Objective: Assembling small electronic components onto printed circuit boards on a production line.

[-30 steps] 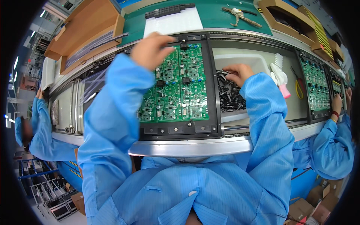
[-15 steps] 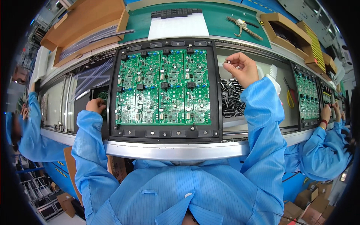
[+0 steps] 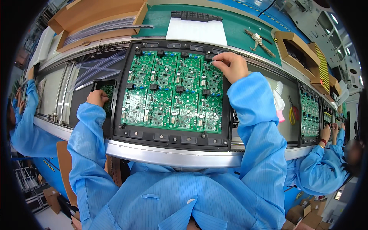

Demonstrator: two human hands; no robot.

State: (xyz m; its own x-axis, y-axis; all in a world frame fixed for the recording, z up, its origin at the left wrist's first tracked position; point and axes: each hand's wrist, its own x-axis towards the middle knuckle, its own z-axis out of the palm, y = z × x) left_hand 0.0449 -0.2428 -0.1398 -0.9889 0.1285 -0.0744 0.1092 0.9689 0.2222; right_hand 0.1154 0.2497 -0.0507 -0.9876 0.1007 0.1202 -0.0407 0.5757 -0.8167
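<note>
A black carrier frame [image 3: 174,136] in front of me holds a panel of green circuit boards [image 3: 171,109] in two rows, with black, white and blue parts on them. My right hand [image 3: 234,67] is closed in a pinch over the panel's far right corner. A small component, mostly hidden, is between its thumb and forefinger. At the frame's left side, my left hand [image 3: 97,98] reaches over the edge of a small black bin [image 3: 104,82] of green pieces. Its fingers are bent together, and what they hold is hidden.
Behind the frame, a white foam sheet [image 3: 196,32] bears black parts on a green mat [image 3: 235,23]. Clear plastic strips [image 3: 96,71] lie left. Yellow-handled pliers [image 3: 293,113] and another board carrier [image 3: 309,111] are to the right. Co-workers' hands [image 3: 326,133] work beyond.
My right hand has moved left from above the bin of black cylindrical parts to the panel's far right corner. My left hand stays at the small bin. The view has shifted slightly.
</note>
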